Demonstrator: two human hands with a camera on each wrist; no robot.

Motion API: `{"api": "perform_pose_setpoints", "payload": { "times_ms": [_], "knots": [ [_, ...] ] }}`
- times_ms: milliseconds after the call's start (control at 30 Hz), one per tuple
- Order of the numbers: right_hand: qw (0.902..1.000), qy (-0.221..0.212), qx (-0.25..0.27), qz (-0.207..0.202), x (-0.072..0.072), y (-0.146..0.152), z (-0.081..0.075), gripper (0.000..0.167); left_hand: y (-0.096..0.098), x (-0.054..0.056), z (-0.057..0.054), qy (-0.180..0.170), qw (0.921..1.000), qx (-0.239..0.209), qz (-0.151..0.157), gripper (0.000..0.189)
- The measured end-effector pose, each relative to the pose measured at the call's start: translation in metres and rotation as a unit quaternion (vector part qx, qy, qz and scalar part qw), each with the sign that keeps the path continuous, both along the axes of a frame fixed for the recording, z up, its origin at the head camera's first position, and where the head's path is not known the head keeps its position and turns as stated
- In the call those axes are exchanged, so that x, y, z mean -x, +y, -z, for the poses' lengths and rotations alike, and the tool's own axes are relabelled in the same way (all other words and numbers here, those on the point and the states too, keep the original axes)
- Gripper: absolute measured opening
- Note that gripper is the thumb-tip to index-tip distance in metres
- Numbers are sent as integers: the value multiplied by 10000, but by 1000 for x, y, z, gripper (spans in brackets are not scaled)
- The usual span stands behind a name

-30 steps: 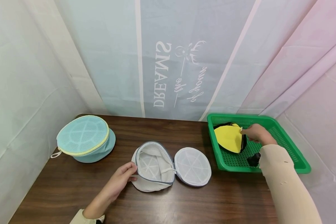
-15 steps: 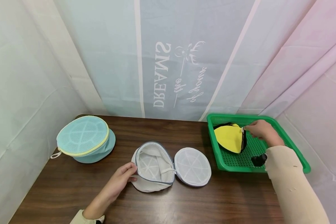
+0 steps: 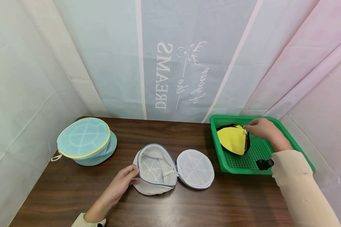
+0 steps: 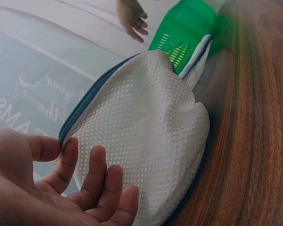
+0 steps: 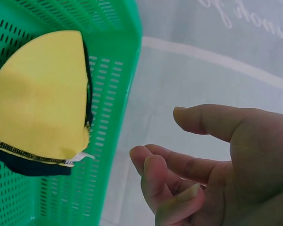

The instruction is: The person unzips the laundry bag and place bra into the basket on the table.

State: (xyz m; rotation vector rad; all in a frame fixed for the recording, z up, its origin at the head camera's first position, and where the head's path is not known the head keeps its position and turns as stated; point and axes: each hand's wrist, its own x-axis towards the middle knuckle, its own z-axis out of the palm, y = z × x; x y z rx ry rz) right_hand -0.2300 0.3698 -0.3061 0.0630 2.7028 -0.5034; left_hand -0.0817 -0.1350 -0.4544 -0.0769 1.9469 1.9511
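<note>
In the head view, my left hand [image 3: 126, 176] is at the left rim of a white mesh laundry bag [image 3: 152, 186]. Thumb and index finger pinch the bag's dark blue zipper edge [image 4: 85, 100] in the left wrist view. The bag stands unzipped, its round lid [image 3: 196, 169] laid out to the right. My right hand [image 3: 262, 128] hovers over the green basket [image 3: 294, 151], close to a folded yellow cloth item [image 3: 231, 138] with black edging. In the right wrist view its thumb and fingers [image 5: 212, 125] are spread apart, holding nothing, with the yellow cloth [image 5: 42, 99] lying in the basket.
On the left of the dark wooden table [image 3: 147, 132] sits a light blue mesh bag [image 3: 85, 138] with a yellow zipper rim and a white loop [image 3: 56, 157]. Curtains with white lettering [image 3: 163, 75] rise behind the table's back edge.
My right hand has risen slightly and its forearm has shifted right over the basket; the yellow cloth stays nearly in place. The left hand and white bag have not moved.
</note>
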Motion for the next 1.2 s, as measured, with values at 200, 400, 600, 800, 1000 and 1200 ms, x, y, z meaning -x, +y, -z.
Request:
{"api": "perform_pose_setpoints", "payload": {
  "times_ms": [200,400,600,800,1000,1200],
  "knots": [
    [9997,169,46,-158,-3,-14,-2,58,0,0,1,-25,10000,30,-27,20],
    [9987,421,106,-272,-10,-31,-5,54,0,0,1,-29,10000,21,-40,20],
    [9972,572,298,-384,-19,-43,-7,47,0,0,1,-1,10000,5,-12,20],
    [9958,614,334,-599,-27,-52,-6,41,0,1,2,-3,10000,6,-1,20],
    [9951,502,417,-749,-35,-67,-7,35,1,1,2,-3,10000,7,-20,21],
    [9934,530,417,-925,-43,-83,-6,27,1,1,3,-20,10000,-3,-38,20]
  ]
}}
